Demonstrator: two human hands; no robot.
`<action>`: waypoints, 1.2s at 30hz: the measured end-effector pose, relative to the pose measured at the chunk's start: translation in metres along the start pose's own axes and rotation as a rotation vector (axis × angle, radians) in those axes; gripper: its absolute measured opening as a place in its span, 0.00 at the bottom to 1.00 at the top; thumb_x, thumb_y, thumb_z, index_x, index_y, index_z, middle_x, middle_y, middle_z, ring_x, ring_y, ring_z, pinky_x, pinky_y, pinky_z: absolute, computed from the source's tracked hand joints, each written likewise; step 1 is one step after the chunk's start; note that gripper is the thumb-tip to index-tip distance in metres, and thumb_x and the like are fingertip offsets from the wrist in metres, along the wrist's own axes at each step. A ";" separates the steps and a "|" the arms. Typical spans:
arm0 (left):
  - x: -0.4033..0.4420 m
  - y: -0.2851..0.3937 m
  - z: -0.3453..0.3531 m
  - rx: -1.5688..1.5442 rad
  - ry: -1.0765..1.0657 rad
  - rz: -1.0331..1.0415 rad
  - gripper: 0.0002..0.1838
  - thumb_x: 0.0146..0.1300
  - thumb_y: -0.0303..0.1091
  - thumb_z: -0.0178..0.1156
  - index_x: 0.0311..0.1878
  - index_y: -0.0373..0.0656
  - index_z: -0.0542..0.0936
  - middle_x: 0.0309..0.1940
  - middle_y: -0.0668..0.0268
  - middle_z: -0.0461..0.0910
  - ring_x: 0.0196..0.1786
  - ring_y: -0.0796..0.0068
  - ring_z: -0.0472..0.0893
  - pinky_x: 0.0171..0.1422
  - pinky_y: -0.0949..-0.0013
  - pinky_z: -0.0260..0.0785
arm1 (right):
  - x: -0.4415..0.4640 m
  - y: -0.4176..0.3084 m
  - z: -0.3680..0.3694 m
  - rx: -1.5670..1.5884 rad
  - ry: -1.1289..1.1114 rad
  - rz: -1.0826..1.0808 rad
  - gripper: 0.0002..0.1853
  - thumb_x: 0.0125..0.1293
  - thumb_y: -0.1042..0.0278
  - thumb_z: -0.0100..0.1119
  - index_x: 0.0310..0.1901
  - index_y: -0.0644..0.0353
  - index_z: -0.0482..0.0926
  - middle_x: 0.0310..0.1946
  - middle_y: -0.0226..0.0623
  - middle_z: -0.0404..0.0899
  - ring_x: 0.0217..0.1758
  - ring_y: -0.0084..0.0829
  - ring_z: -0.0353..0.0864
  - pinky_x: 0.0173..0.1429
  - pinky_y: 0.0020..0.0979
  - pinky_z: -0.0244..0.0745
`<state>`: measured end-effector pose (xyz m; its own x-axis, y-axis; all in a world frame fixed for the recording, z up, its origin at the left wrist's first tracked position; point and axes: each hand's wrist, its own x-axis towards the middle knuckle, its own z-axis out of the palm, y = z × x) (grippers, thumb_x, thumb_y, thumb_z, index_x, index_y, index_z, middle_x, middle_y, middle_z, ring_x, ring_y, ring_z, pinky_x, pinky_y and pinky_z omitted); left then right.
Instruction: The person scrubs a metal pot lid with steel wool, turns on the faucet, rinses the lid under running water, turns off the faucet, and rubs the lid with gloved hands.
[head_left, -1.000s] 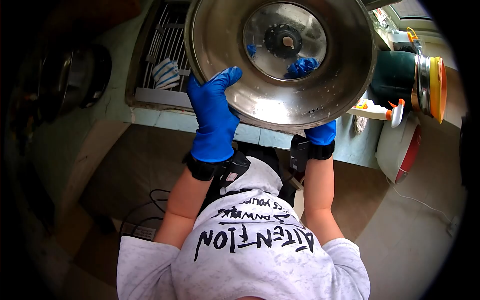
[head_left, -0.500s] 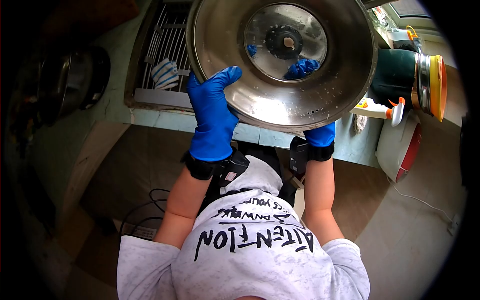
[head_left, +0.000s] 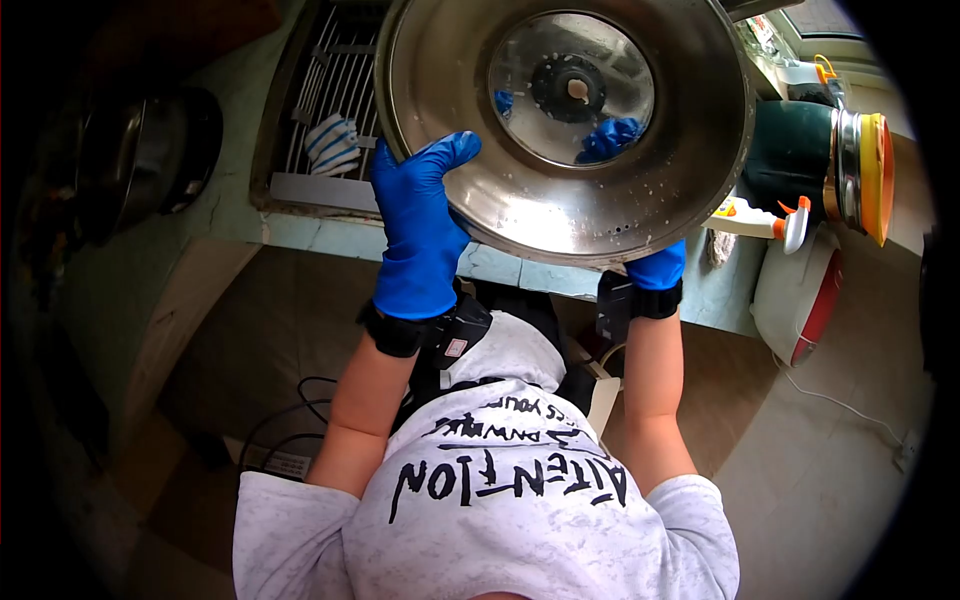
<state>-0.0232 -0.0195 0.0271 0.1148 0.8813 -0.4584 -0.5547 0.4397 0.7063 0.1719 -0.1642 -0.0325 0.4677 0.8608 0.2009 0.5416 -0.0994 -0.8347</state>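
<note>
A large stainless-steel pot lid [head_left: 690, 160] with a round central window is tilted towards me, its inner side in view and spotted with water drops. My left hand [head_left: 418, 230], in a blue rubber glove, grips the lid's left rim, thumb on the inner face and the other fingers hidden behind. My right hand [head_left: 657, 266], gloved in blue too, reaches behind the lower right rim, so its fingers are hidden. Blue patches show in the window; whether they are seen through it or reflected I cannot tell.
Left of the lid, a striped cloth [head_left: 332, 145] lies on a metal rack [head_left: 320, 85]. A spray bottle [head_left: 765, 220], a dark green container [head_left: 790, 150] and a white-and-red appliance [head_left: 795, 295] are on the right. A dark pan [head_left: 140, 155] sits far left on the counter [head_left: 225, 200].
My right hand has shifted slightly right behind the lid, and the larger blue patch in the window has moved right too. My left hand keeps its grip with a slight leftward shift.
</note>
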 end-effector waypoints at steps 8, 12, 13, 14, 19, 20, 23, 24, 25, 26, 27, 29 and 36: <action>0.008 -0.001 -0.005 0.006 -0.024 0.031 0.19 0.37 0.15 0.56 0.39 0.36 0.71 0.28 0.62 0.74 0.28 0.72 0.75 0.34 0.73 0.70 | 0.013 0.000 -0.019 -0.465 -0.156 -0.274 0.23 0.50 0.71 0.54 0.49 0.63 0.62 0.44 0.40 0.68 0.46 0.32 0.68 0.48 0.29 0.65; 0.009 -0.002 -0.005 0.023 -0.004 0.040 0.19 0.37 0.15 0.55 0.38 0.37 0.72 0.27 0.63 0.75 0.28 0.72 0.75 0.34 0.74 0.70 | 0.007 -0.001 -0.007 -0.451 -0.056 -0.307 0.22 0.49 0.71 0.56 0.48 0.63 0.65 0.42 0.40 0.70 0.45 0.33 0.69 0.47 0.29 0.65; 0.008 -0.002 -0.006 0.032 0.001 0.029 0.19 0.37 0.15 0.55 0.38 0.37 0.72 0.27 0.63 0.75 0.28 0.72 0.75 0.34 0.74 0.70 | 0.007 -0.001 -0.007 -0.392 -0.049 -0.287 0.23 0.49 0.70 0.56 0.48 0.63 0.64 0.43 0.41 0.69 0.45 0.34 0.69 0.47 0.29 0.64; 0.008 0.000 -0.006 0.033 0.003 0.028 0.19 0.37 0.15 0.55 0.38 0.37 0.72 0.27 0.63 0.75 0.28 0.72 0.75 0.34 0.74 0.70 | 0.011 -0.002 -0.013 -0.359 -0.087 -0.224 0.23 0.49 0.70 0.56 0.48 0.63 0.64 0.43 0.41 0.69 0.45 0.34 0.68 0.48 0.29 0.64; 0.012 0.001 -0.007 0.065 -0.029 0.036 0.18 0.38 0.16 0.55 0.38 0.36 0.72 0.27 0.62 0.75 0.28 0.72 0.76 0.34 0.75 0.70 | 0.028 -0.013 -0.037 -0.351 -0.282 0.064 0.23 0.50 0.68 0.55 0.49 0.62 0.63 0.44 0.41 0.68 0.47 0.34 0.67 0.50 0.29 0.62; 0.011 0.001 -0.006 0.061 -0.031 0.035 0.18 0.38 0.16 0.55 0.38 0.36 0.72 0.27 0.62 0.75 0.28 0.72 0.76 0.34 0.75 0.70 | 0.026 -0.015 -0.036 -0.373 -0.288 0.060 0.24 0.50 0.67 0.55 0.49 0.62 0.63 0.45 0.41 0.67 0.47 0.34 0.66 0.50 0.29 0.62; 0.013 0.001 -0.007 0.028 -0.043 0.035 0.18 0.38 0.16 0.55 0.38 0.36 0.72 0.27 0.62 0.75 0.27 0.73 0.75 0.33 0.75 0.70 | 0.011 -0.008 -0.024 -0.449 -0.240 -0.044 0.24 0.50 0.67 0.55 0.49 0.62 0.62 0.45 0.41 0.67 0.48 0.35 0.66 0.51 0.29 0.61; 0.016 -0.003 -0.009 0.065 -0.031 0.036 0.18 0.38 0.16 0.55 0.38 0.36 0.72 0.27 0.62 0.75 0.27 0.73 0.75 0.33 0.75 0.70 | 0.005 -0.004 -0.019 -0.503 -0.191 -0.130 0.24 0.50 0.67 0.55 0.49 0.61 0.62 0.45 0.42 0.67 0.48 0.35 0.65 0.51 0.30 0.61; 0.016 -0.004 -0.010 0.101 -0.022 0.036 0.17 0.38 0.16 0.54 0.37 0.36 0.72 0.27 0.62 0.75 0.27 0.73 0.75 0.33 0.75 0.70 | 0.003 -0.007 -0.017 -0.552 -0.197 -0.151 0.24 0.50 0.68 0.55 0.49 0.61 0.62 0.46 0.41 0.67 0.49 0.35 0.65 0.51 0.30 0.61; 0.016 -0.004 -0.009 0.101 -0.022 0.036 0.17 0.38 0.16 0.54 0.37 0.36 0.72 0.27 0.62 0.75 0.27 0.73 0.75 0.33 0.75 0.70 | 0.006 -0.011 -0.019 -0.552 -0.197 -0.151 0.24 0.50 0.68 0.55 0.49 0.61 0.62 0.46 0.41 0.67 0.49 0.35 0.65 0.51 0.30 0.61; 0.016 -0.003 -0.008 0.097 -0.027 0.014 0.17 0.38 0.16 0.55 0.37 0.36 0.72 0.27 0.62 0.75 0.27 0.73 0.75 0.33 0.75 0.70 | 0.012 -0.017 -0.023 -0.495 -0.237 -0.094 0.24 0.50 0.67 0.55 0.49 0.61 0.62 0.46 0.41 0.67 0.49 0.35 0.65 0.51 0.30 0.61; 0.013 0.000 -0.007 0.097 -0.032 -0.011 0.17 0.38 0.16 0.55 0.37 0.36 0.72 0.27 0.63 0.75 0.27 0.73 0.75 0.33 0.75 0.70 | 0.020 -0.018 -0.035 -0.438 -0.338 0.013 0.24 0.50 0.64 0.55 0.49 0.62 0.62 0.45 0.40 0.67 0.49 0.34 0.65 0.52 0.30 0.60; 0.018 -0.001 -0.004 0.045 -0.064 0.000 0.18 0.37 0.16 0.56 0.37 0.37 0.72 0.27 0.63 0.75 0.26 0.73 0.75 0.33 0.76 0.70 | 0.009 -0.012 -0.028 -0.499 -0.270 0.018 0.24 0.51 0.67 0.53 0.50 0.62 0.61 0.47 0.41 0.65 0.49 0.33 0.64 0.52 0.29 0.60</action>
<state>-0.0238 -0.0052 0.0156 0.1684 0.8899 -0.4240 -0.5170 0.4459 0.7306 0.1888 -0.1690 -0.0061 0.3199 0.9474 -0.0039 0.8304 -0.2823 -0.4803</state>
